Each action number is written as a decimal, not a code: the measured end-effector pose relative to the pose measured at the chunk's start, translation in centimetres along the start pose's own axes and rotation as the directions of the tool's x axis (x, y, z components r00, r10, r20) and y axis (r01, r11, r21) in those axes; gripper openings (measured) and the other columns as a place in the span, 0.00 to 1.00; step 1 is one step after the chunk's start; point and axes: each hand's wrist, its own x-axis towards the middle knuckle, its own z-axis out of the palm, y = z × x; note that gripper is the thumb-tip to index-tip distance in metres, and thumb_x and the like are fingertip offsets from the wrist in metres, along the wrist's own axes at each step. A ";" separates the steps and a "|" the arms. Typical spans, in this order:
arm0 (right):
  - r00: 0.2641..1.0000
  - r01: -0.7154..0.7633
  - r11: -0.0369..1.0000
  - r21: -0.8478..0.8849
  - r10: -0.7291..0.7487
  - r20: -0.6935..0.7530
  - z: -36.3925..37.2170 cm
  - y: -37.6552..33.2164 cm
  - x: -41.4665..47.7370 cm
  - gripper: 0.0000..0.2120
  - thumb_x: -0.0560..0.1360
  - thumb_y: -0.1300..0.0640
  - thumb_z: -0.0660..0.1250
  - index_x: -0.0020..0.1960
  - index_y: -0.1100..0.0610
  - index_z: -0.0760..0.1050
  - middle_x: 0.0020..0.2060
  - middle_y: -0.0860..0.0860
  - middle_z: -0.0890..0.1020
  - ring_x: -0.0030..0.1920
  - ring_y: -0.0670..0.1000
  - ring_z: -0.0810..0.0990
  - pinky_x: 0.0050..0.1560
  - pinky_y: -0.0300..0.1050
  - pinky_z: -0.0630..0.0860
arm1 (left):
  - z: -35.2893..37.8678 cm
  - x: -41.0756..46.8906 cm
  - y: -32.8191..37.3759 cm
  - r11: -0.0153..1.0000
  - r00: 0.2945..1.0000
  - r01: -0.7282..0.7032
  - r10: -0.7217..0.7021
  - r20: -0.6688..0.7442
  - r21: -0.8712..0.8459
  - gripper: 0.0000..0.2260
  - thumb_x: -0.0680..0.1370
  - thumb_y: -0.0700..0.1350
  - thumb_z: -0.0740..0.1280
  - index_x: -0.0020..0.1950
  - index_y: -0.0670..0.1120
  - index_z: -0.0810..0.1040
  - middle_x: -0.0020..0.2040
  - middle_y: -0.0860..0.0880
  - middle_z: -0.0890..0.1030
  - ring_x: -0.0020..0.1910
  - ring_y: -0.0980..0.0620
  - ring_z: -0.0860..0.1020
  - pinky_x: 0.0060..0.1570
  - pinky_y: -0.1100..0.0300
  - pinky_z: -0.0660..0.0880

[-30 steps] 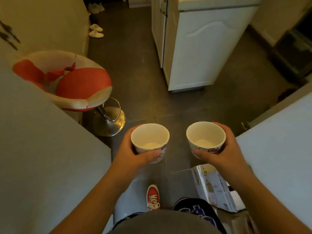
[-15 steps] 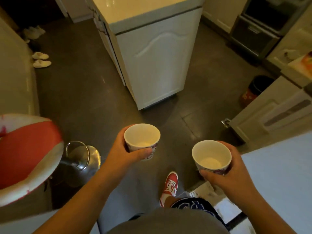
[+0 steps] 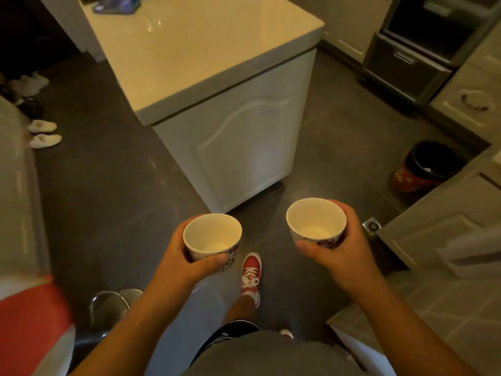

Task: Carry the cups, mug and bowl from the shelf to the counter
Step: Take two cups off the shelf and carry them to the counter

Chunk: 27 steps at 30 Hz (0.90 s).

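Observation:
I hold two white cups with red cartoon prints, both upright and empty. My left hand (image 3: 179,263) wraps the left cup (image 3: 212,234) from its left side, thumb across the front. The right cup (image 3: 315,222) sits in my right hand (image 3: 341,249), gripped from the right. Both cups hover over the dark floor, a short way in front of the white counter island (image 3: 206,47), whose glossy top lies ahead and above them. The mug, bowl and shelf are out of view.
A red and white bar stool (image 3: 29,321) stands at lower left. White slippers (image 3: 43,132) lie on the floor at left. A black and red bin (image 3: 423,169) sits by cabinets (image 3: 444,223) at right. An oven (image 3: 417,42) is at upper right. My red shoe (image 3: 250,275) steps forward.
The view has swung right and forward: the island is closer and its top now shows. The stool has slid to the lower left. Both hands keep their cups.

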 end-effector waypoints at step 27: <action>0.823 -0.182 0.981 0.067 0.189 -0.536 -25.9 3.6 25.0 0.42 0.56 0.56 0.83 0.58 0.29 0.65 0.56 0.33 0.75 0.59 0.38 0.75 0.57 0.43 0.74 | 34.9 42.3 19.1 0.982 0.777 -0.186 0.117 0.619 0.047 0.30 0.64 0.49 0.81 0.59 0.63 0.70 0.53 0.63 0.80 0.53 0.64 0.79 0.42 0.72 0.77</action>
